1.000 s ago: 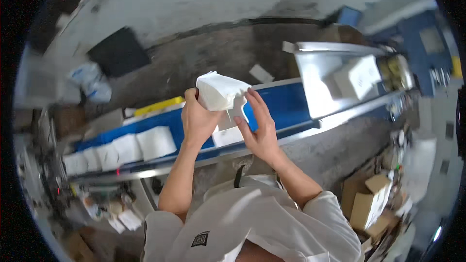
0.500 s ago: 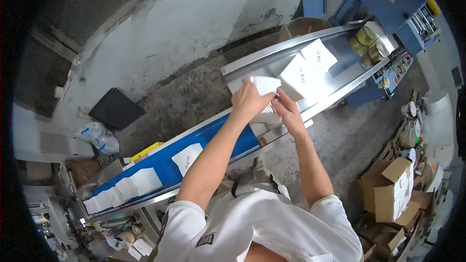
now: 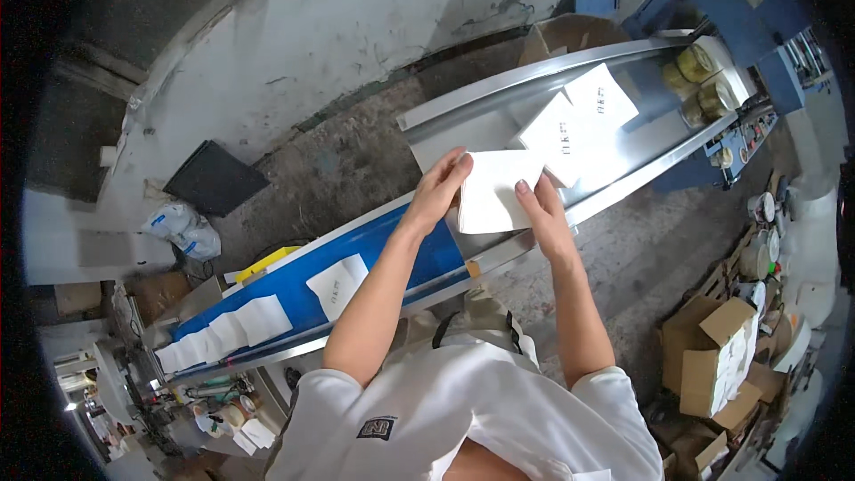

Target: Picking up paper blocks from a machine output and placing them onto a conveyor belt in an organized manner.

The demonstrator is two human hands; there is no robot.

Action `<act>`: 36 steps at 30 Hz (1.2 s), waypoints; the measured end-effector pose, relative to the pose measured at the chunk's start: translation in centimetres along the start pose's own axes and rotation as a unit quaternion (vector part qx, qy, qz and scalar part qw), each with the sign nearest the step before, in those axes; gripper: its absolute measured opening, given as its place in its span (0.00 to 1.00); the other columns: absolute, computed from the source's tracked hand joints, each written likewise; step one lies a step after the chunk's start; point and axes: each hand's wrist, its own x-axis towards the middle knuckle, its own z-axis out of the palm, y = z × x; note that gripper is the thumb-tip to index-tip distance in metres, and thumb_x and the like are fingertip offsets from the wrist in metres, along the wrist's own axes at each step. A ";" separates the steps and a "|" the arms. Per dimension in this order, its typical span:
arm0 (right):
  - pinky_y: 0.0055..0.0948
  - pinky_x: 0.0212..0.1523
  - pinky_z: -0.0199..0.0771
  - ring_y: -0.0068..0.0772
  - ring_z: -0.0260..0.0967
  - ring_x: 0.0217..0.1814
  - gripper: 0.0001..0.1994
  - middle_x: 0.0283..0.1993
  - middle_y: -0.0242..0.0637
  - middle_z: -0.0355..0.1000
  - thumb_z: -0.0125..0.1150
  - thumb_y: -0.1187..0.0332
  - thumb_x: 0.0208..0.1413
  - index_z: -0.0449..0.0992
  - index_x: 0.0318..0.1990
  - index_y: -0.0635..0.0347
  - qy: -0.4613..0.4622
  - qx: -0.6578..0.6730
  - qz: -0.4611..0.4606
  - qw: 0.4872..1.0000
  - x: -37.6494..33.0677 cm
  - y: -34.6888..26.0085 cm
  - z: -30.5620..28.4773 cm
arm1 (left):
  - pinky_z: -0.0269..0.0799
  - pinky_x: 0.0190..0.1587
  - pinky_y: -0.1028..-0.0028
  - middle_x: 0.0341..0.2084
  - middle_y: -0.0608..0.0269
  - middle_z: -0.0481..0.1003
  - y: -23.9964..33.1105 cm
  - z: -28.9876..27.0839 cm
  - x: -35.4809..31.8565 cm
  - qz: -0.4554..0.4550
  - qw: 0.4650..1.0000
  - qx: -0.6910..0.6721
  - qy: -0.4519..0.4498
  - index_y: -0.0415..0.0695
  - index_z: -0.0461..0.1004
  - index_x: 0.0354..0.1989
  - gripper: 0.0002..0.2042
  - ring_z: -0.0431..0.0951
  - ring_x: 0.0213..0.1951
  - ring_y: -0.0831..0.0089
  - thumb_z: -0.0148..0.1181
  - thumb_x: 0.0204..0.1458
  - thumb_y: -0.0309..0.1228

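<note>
Over the near end of a metal tray (image 3: 441,135) I hold a stack of white paper (image 3: 499,194) between both hands. My left hand (image 3: 435,189) grips its left edge, with the thumb on top. At the right edge my right hand (image 3: 547,214) has its thumb pressed on the top sheet, while its other fingers are partly hidden. The stack's upper face looks blank. Just beyond it lie a thicker white paper stack (image 3: 550,138) with dark print and another printed paper stack (image 3: 602,100), side by side on the tray.
A blue conveyor belt (image 3: 403,254) runs to the lower left, carrying a printed white paper (image 3: 337,289) and several overlapping white papers (image 3: 254,321). Yellowish rolls (image 3: 695,64) and a blue machine (image 3: 730,0) stand at the tray's far end. An open cardboard box (image 3: 699,356) sits at right.
The paper stack was bent and bunched between my hands; now it is flat and squared. My hands have moved apart to its opposite edges, and the right thumb lies on top.
</note>
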 end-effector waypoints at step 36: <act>0.43 0.68 0.54 0.62 0.46 0.74 0.45 0.69 0.70 0.48 0.61 0.47 0.55 0.48 0.70 0.68 -0.089 -0.418 -0.096 0.899 -4.0 -6.6 8.4 | 0.66 0.60 0.60 0.58 0.52 0.69 -2.1 -2.2 -4.5 0.064 0.905 -0.407 -0.108 0.39 0.62 0.64 0.32 0.71 0.58 0.59 0.39 0.63 0.55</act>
